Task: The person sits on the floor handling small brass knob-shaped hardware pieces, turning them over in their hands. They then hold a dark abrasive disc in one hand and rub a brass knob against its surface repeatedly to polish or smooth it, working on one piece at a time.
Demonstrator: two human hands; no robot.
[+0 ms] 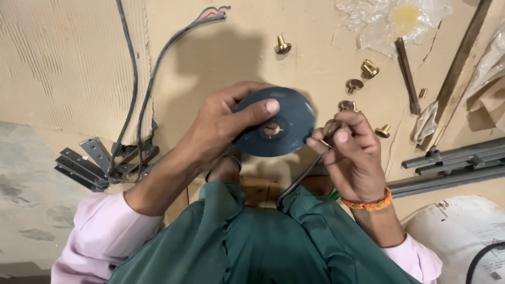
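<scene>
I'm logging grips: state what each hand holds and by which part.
The left hand holds a dark round disc by its rim, thumb across its face. The right hand pinches something small at its fingers; what it is cannot be told.

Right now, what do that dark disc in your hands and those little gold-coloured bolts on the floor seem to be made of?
The dark disc looks like painted or coated metal, perhaps hard plastic: smooth blue-grey face with a dull sheen and a thin, even rim. The little bolts look like brass: shiny yellow-gold with bright highlights. The left hand holds the disc.
</scene>
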